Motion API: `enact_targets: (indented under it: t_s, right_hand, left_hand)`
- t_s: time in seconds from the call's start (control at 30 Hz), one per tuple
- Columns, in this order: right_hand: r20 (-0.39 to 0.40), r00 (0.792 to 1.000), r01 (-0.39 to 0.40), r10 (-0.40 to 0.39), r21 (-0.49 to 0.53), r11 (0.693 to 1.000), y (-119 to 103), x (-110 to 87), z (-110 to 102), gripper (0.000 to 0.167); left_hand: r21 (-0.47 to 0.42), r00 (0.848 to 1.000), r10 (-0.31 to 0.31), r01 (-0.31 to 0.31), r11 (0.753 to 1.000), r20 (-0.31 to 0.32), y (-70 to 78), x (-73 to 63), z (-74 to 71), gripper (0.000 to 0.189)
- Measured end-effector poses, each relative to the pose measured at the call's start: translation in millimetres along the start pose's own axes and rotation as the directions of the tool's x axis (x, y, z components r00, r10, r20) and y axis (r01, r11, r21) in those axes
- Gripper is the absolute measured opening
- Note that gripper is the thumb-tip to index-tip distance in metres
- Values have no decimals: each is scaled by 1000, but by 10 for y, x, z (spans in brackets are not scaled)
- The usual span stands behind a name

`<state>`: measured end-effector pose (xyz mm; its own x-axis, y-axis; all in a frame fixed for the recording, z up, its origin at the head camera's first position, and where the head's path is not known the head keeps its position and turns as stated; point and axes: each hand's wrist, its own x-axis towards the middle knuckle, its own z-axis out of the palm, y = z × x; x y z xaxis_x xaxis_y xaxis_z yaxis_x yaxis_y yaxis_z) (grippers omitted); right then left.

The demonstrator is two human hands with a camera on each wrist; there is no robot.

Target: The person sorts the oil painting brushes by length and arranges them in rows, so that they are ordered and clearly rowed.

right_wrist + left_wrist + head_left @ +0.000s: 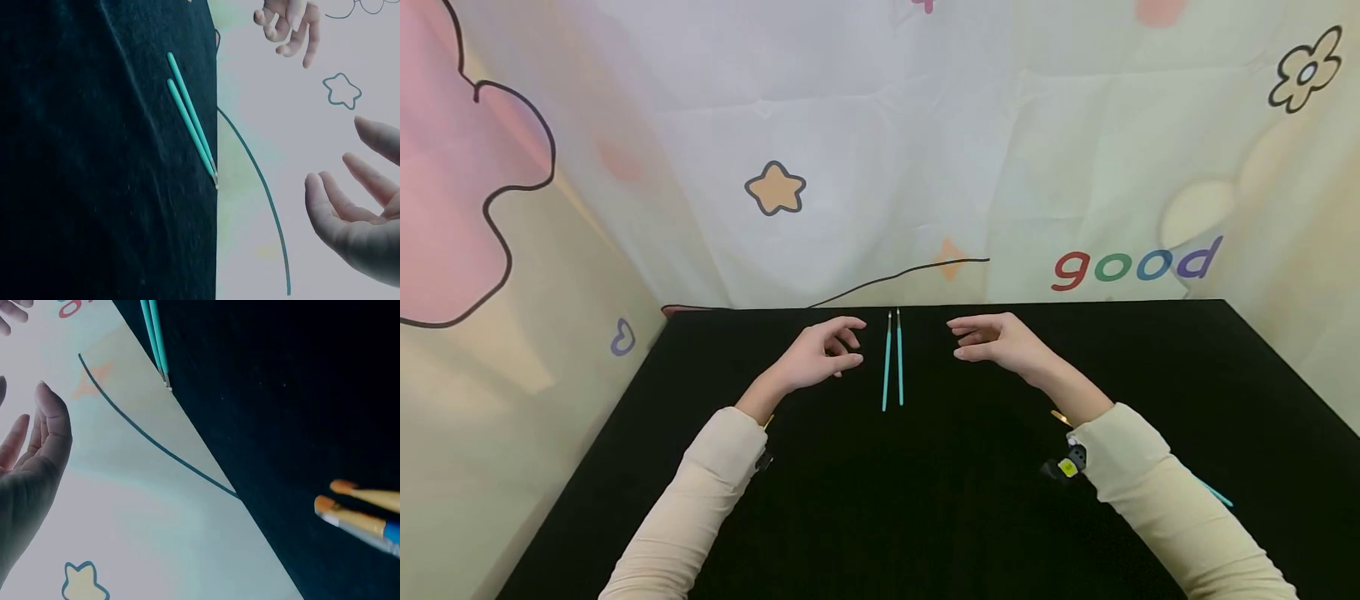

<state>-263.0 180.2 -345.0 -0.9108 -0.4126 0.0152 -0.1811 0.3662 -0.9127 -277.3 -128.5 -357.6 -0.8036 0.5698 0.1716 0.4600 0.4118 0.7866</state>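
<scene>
Two slim teal paintbrushes (900,358) lie nearly side by side on the black table, their pale tips toward the back edge. To their left hovers my left hand (822,354), fingers loosely bent and nothing held. My right hand (996,340) is on the other side of them, also bare, thumb apart from the fingers. The right wrist view shows the teal paintbrushes (190,119) on the dark cloth, apart from the right hand (359,206). In the left wrist view, the left hand (37,447) is clear of the paintbrushes (156,337).
Orange-tipped, wooden-looking sticks (353,512), one with a blue part, lie by my left wrist. Part of another teal stick (1217,493) shows beside my right sleeve (1165,492), which hides the rest. A printed cloth backdrop (880,167) rises behind the black table (895,500).
</scene>
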Motion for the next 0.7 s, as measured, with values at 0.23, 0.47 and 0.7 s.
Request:
enact_targets:
  t_s: [0.23,0.47,0.7]
  right_hand:
    - [18,1000,8,-7,-54,999,5,-148,-139,48]
    - [23,1000,-19,21,-74,997,18,-293,-242,50]
    - [18,999,-34,36,-98,995,22,-439,-356,50]
  left_hand:
    - [19,1000,11,-11,1000,11,78,-97,-42,44]
    - [25,999,18,-19,1000,38,119,-209,-66,43]
    - [42,999,37,-37,998,22,139,-318,-88,43]
